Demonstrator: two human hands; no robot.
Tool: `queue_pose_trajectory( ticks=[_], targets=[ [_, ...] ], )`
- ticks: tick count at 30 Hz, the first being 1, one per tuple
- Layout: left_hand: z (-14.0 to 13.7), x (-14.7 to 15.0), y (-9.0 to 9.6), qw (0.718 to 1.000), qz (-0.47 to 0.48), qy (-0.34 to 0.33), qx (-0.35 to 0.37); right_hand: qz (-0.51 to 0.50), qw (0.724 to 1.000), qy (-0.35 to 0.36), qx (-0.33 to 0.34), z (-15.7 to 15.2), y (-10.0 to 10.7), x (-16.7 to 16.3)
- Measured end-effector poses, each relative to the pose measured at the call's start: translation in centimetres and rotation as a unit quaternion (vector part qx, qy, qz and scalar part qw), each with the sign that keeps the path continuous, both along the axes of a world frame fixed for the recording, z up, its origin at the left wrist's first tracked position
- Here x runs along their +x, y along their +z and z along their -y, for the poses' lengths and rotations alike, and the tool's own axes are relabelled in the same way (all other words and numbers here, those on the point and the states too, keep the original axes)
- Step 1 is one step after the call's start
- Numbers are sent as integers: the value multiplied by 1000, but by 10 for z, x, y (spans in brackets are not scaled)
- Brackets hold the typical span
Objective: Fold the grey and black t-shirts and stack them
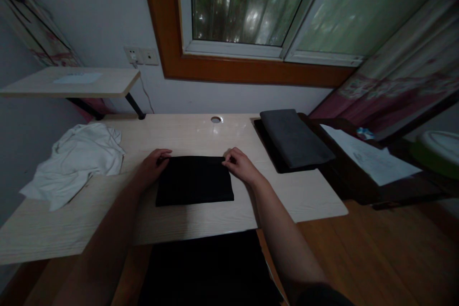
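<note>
A black folded cloth (195,180), probably a garment, lies flat on the pale wooden desk (168,229) in front of me. At its far left corner, my left hand (155,165) is closed with thumb and fingers pinching the edge. My right hand (239,165) pinches the far right corner in the same way. Between the two hands the far edge runs nearly straight. Which kind of garment it is, I cannot make out.
To the left lies a crumpled white cloth (82,153), below a raised shelf (118,81). A folded grey cloth (296,136) rests on a black one (267,148) at the right. Beyond the desk's right edge, papers (369,155) lie on a dark surface.
</note>
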State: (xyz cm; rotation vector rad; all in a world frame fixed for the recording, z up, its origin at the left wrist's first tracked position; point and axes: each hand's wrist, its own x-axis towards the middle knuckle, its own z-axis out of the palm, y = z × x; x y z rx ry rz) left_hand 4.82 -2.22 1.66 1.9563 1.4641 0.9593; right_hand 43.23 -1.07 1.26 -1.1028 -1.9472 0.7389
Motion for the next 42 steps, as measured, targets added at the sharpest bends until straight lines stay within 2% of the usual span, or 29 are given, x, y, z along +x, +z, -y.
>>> queue_pose_trajectory(
  ticks=[9, 16, 21, 26, 31, 37, 42],
  targets=[
    [-2, -1, 1, 1000, -21, 22, 6, -26, 994, -88, -61, -1, 1, -2],
    [-4, -3, -2, 998, -42, 33, 20, -52, 990, -113, -64, 0, -1, -10],
    [-3, -4, -1, 998, -41, 18, 52, -75, 989, -92, -84, 4, 2, -10],
    [-2, -2, 2, 995, -80, -20, 48, -55, 992, -39, -108, 8, 7, -10],
    [-2, -2, 2, 996, -82, -20, 36, -100, 988, 2, -118, 8, 4, -8],
    [0, -3, 1, 997, -73, -15, 26, -151, 982, 1, -112, 9, 5, -11],
    [2, -4, 4, 997, -66, -45, 23, -105, 989, -7, -108, 13, 10, -15]
  ],
)
